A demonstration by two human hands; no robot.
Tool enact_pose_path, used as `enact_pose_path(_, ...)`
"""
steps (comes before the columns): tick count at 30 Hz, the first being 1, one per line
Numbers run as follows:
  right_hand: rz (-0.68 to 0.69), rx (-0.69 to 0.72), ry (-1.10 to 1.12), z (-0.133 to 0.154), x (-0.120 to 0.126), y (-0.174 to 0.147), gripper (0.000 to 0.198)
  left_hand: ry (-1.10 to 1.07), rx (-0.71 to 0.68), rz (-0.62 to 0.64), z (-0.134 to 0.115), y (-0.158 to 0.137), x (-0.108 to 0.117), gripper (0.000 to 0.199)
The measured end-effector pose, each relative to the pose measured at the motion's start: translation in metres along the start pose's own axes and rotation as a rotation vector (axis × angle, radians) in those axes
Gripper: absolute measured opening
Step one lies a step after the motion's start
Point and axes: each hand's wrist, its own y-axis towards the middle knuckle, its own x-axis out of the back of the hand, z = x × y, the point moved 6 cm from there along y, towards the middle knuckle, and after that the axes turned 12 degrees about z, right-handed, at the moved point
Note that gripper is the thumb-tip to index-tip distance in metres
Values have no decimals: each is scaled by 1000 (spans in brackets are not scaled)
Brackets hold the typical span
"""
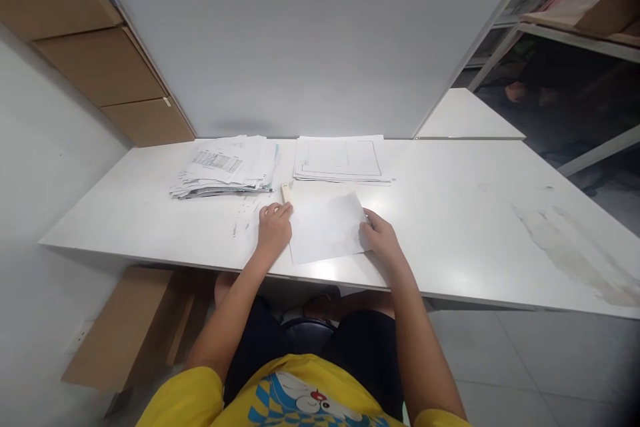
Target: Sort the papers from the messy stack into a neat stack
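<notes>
On the white table, my right hand (pixel 381 237) pinches the right edge of a white sheet of paper (pixel 323 230), thumb on top and fingers partly hidden. The sheet's right side is raised and bent, and its left side lies low on the table. My left hand (pixel 275 229) rests at the sheet's left edge with its fingers curled. Its fingertips close on the near end of a small cream-coloured block (pixel 286 193), which points away from me. What kind of thing the block is, I cannot make out.
A messy paper stack (pixel 225 167) lies at the back left, and a neater stack of printed sheets (pixel 343 159) at the back centre. Behind them stands a grey panel (pixel 310 40). Cardboard boxes (pixel 103 70) are at the left, shelves (pixel 580 33) at the right.
</notes>
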Motion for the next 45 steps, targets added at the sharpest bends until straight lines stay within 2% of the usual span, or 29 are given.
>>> enact_pose_path(10,-51,43,67,-9,0,-2,56,-5,-54,-156,0,-1,2,40)
enact_pose_path(12,-126,62,123,-13,6,-6,55,-45,-38,-209,2,-3,5,39)
enact_pose_path(16,-389,107,267,-17,28,-3,55,-172,61,-281,18,-1,7,38)
enact_pose_path(18,-445,143,266,-9,39,16,53,-214,101,-265,26,2,3,37)
enact_pose_path(20,-437,186,176,6,50,49,52,-230,133,-220,31,6,-3,36)
enact_pose_path(22,-387,199,13,22,59,91,54,-234,167,-181,33,8,-7,33)
enact_pose_path(24,-302,147,-157,33,63,133,56,-226,199,-158,33,9,-8,29)
enact_pose_path(26,-240,103,-236,39,63,166,55,-206,222,-126,31,9,-9,25)
enact_pose_path(28,-209,85,-279,46,59,186,54,-188,245,-88,29,8,-9,24)
enact_pose_path(31,-200,73,-388,52,47,198,54,-180,282,-53,26,4,-8,22)
enact_pose_path(34,-255,12,-623,49,38,198,55,-211,303,-43,24,1,-8,20)
enact_pose_path(36,-346,80,-716,50,35,188,55,-242,321,-52,24,-1,-8,18)
enact_pose_path(39,-412,161,-644,43,30,159,54,-300,351,-89,29,-4,-10,15)
enact_pose_path(42,-343,201,-539,25,20,115,54,-373,372,-133,35,-6,-16,13)
enact_pose_path(45,-242,140,-393,-7,13,65,57,-440,386,-177,39,-9,-21,13)
